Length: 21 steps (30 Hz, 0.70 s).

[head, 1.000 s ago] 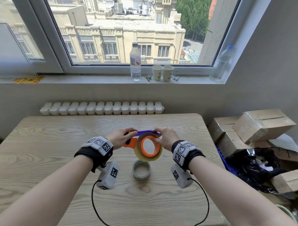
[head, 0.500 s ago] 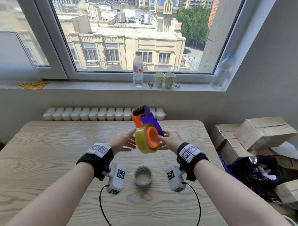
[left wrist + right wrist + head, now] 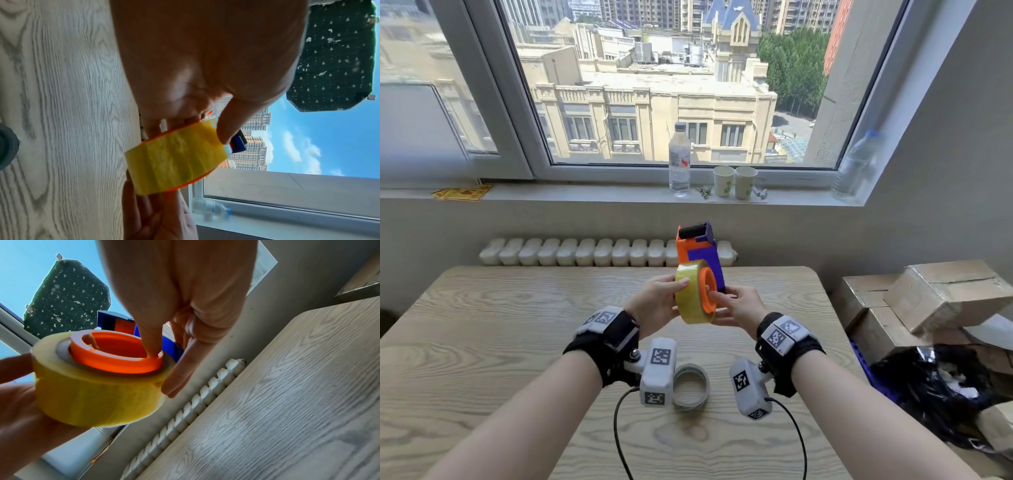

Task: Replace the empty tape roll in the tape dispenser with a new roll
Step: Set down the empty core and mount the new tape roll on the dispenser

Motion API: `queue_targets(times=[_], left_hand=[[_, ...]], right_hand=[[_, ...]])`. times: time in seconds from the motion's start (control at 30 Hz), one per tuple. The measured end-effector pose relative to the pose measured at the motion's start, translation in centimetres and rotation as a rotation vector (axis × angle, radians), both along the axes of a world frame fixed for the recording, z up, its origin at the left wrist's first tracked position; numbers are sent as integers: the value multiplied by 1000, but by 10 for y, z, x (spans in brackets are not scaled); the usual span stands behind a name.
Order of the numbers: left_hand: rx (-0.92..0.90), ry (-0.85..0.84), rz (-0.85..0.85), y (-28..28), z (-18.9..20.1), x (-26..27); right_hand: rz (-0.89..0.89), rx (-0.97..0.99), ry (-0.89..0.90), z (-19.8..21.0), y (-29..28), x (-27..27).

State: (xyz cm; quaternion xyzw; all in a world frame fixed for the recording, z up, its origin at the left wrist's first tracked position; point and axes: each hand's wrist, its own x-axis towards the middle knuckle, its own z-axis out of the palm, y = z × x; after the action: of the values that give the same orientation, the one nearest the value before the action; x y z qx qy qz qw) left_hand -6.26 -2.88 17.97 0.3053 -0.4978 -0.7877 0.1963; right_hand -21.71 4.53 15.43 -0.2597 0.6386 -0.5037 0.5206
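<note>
With the new roll (image 3: 691,297) already on the orange hub (image 3: 708,290) of the tape dispenser (image 3: 700,255), held upright above the surface's middle, the left hand (image 3: 654,306) gripped the roll's rim while the right hand (image 3: 739,306) pinched the hub edge, so pressing squarely until fully seated seemed wise.

Upper-floor office or storeroom: wood-grain table (image 3: 482,342), stacked cardboard boxes (image 3: 928,294), radiator (image 3: 571,251).
</note>
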Motion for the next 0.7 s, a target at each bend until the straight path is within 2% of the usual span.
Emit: queue_targets(times=[0.1,0.27,0.33,0.5,0.7], left_hand=[[1,18,4,1,0,-1],[-14,15,39,2,0,-8],[-29,2,59,3,0,-12],[-59,11,71,8,-4,-16],[-75,-44,34,7,-8,-18]], right_hand=[[0,8,36,2,-2,-1],[-37,-16,435,-4,-11,-8],[-63,-68,486,-1,-14,-11],[30,-112,98,15,-14,-5],[93,-152,-66,16,-13,-1]])
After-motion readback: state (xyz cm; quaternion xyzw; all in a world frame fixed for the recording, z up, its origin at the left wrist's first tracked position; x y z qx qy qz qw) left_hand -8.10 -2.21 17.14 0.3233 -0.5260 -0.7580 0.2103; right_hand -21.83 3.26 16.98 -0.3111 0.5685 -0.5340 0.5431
